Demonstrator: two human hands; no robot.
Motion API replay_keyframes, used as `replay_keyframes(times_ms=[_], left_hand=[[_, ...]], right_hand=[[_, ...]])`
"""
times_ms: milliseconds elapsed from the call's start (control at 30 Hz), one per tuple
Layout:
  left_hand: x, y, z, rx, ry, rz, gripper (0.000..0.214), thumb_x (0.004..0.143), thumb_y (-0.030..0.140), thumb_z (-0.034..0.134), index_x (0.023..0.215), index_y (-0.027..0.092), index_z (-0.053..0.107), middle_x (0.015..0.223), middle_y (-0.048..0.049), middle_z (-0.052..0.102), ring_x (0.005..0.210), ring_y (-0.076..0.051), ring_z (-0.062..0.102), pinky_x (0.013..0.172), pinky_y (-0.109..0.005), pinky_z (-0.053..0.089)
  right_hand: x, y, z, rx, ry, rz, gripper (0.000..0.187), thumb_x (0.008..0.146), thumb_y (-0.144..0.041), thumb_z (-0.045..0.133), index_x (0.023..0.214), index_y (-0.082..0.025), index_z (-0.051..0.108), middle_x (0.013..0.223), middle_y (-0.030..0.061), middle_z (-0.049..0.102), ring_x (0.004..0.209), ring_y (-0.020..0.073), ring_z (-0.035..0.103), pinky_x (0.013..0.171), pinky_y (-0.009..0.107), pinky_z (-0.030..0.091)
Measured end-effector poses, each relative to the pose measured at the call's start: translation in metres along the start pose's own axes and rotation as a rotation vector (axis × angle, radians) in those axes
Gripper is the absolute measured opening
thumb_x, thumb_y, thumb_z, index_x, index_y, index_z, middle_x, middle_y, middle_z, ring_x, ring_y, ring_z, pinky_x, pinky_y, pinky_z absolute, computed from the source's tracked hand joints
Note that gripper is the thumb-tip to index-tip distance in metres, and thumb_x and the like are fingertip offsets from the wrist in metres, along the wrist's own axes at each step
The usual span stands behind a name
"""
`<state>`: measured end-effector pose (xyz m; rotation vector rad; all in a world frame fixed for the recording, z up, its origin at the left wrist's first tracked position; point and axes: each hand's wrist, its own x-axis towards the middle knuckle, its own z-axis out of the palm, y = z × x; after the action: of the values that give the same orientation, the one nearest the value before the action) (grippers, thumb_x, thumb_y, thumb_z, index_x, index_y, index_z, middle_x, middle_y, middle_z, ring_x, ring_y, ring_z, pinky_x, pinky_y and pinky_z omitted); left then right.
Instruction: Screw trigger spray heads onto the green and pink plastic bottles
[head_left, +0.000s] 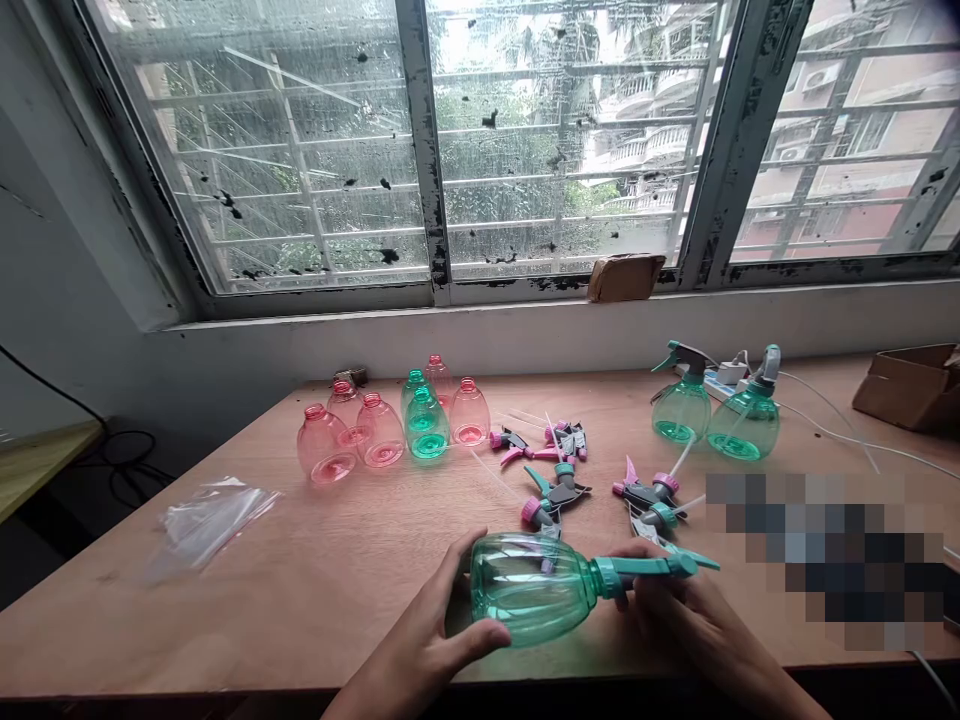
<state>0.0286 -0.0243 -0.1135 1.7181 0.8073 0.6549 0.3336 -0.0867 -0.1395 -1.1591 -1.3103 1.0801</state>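
A clear green spray bottle (529, 595) lies on its side in the air above the table's front part. My left hand (439, 625) is closed around its base end, thumb at the front. The teal and dark grey trigger sprayer (649, 567) sits at the bottle's neck, pointing right, and my right hand (682, 610) grips it; some of those fingers are hidden behind it. Just beyond the bottle lie loose trigger sprayers, among them a teal-collared one (562, 488) and a pink-collared one (651, 490).
Several pink bottles (381, 430) and two green bottles (427, 425) without sprayers stand at the back left. Two green bottles with sprayers (742, 420) stand back right, by a power strip and cables. A plastic bag (214, 520) lies left; a cardboard box (907, 390) sits far right.
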Motion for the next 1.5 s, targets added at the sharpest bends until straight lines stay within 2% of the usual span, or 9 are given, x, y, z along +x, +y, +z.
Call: replay_keyframes(times_ms=[167, 267, 367, 500, 767, 1067, 1267, 1367, 1500], left_hand=[[-0.001, -0.006, 0.002, -0.014, 0.026, 0.006, 0.096, 0.082, 0.058, 0.086, 0.158, 0.026, 0.037, 0.163, -0.0122, 0.047, 0.154, -0.039, 0.036, 0.129, -0.051, 0.028], [-0.002, -0.007, 0.004, -0.034, 0.044, 0.023, 0.094, 0.081, 0.052, 0.089, 0.157, 0.028, 0.038, 0.162, -0.0111, 0.048, 0.152, -0.038, 0.040, 0.130, -0.050, 0.028], [-0.003, -0.002, 0.006, -0.045, 0.022, 0.030, 0.093, 0.078, 0.044, 0.092, 0.154, 0.030, 0.041, 0.158, -0.0110, 0.052, 0.145, -0.038, 0.051, 0.125, -0.049, 0.037], [-0.002, 0.006, 0.009, 0.029, 0.003, 0.051, 0.087, 0.079, 0.037, 0.093, 0.151, 0.032, 0.044, 0.155, -0.0094, 0.055, 0.142, -0.037, 0.054, 0.122, -0.046, 0.041], [0.000, 0.000, 0.008, 0.391, 0.074, 0.172, 0.093, 0.075, 0.049, 0.093, 0.154, 0.034, 0.045, 0.155, -0.0101, 0.057, 0.136, -0.041, 0.057, 0.117, -0.051, 0.045], [-0.002, -0.023, 0.013, 0.529, 0.126, 0.239, 0.107, 0.075, 0.049, 0.093, 0.162, 0.034, 0.033, 0.165, -0.0145, 0.046, 0.150, -0.044, 0.043, 0.124, -0.059, 0.037], [0.000, -0.020, 0.015, 0.524, 0.110, 0.244, 0.101, 0.081, 0.044, 0.090, 0.163, 0.036, 0.030, 0.164, -0.0123, 0.047, 0.146, -0.042, 0.050, 0.123, -0.055, 0.041], [-0.001, -0.018, 0.014, 0.559, 0.082, 0.249, 0.102, 0.084, 0.048, 0.087, 0.165, 0.037, 0.025, 0.165, -0.0123, 0.045, 0.149, -0.042, 0.046, 0.124, -0.055, 0.040], [-0.001, -0.017, 0.012, 0.615, 0.050, 0.244, 0.113, 0.082, 0.053, 0.087, 0.167, 0.037, 0.014, 0.171, -0.0138, 0.036, 0.155, -0.044, 0.036, 0.127, -0.060, 0.032]], right_hand=[[-0.001, 0.000, 0.001, -0.007, 0.045, 0.046, 0.053, 0.089, -0.072, 0.067, 0.078, -0.019, 0.067, 0.065, -0.0036, 0.052, 0.058, 0.0157, 0.042, 0.054, 0.028, 0.033], [-0.001, -0.001, 0.001, -0.018, 0.024, 0.074, 0.058, 0.089, -0.075, 0.064, 0.079, -0.018, 0.071, 0.065, -0.0026, 0.051, 0.060, 0.0167, 0.043, 0.056, 0.029, 0.033], [-0.001, -0.003, 0.001, -0.066, 0.028, 0.085, 0.061, 0.089, -0.076, 0.061, 0.076, -0.017, 0.073, 0.064, -0.0001, 0.057, 0.061, 0.0185, 0.047, 0.057, 0.030, 0.035], [0.002, -0.006, 0.003, 0.033, -0.009, 0.151, 0.058, 0.090, -0.074, 0.061, 0.069, -0.020, 0.061, 0.058, -0.0010, 0.058, 0.054, 0.0157, 0.045, 0.053, 0.029, 0.030], [0.004, -0.006, 0.003, -0.036, 0.009, 0.164, 0.062, 0.091, -0.077, 0.056, 0.062, -0.023, 0.054, 0.052, -0.0027, 0.051, 0.049, 0.0152, 0.043, 0.050, 0.030, 0.026], [0.008, -0.004, 0.000, -0.051, 0.006, 0.146, 0.063, 0.092, -0.078, 0.054, 0.058, -0.024, 0.052, 0.048, -0.0015, 0.051, 0.049, 0.0175, 0.046, 0.051, 0.032, 0.029], [0.011, 0.004, 0.000, 0.146, 0.099, 0.180, 0.063, 0.081, -0.080, 0.069, 0.063, -0.024, 0.046, 0.055, -0.0072, 0.043, 0.047, 0.0111, 0.036, 0.047, 0.026, 0.025], [0.008, 0.010, -0.001, 0.097, 0.180, 0.171, 0.057, 0.074, -0.075, 0.079, 0.073, -0.021, 0.060, 0.055, -0.0077, 0.044, 0.048, 0.0120, 0.036, 0.047, 0.026, 0.024], [0.004, 0.013, 0.001, 0.095, 0.279, 0.126, 0.059, 0.068, -0.063, 0.091, 0.103, -0.019, 0.073, 0.064, -0.0047, 0.056, 0.054, 0.0153, 0.046, 0.050, 0.027, 0.033]])
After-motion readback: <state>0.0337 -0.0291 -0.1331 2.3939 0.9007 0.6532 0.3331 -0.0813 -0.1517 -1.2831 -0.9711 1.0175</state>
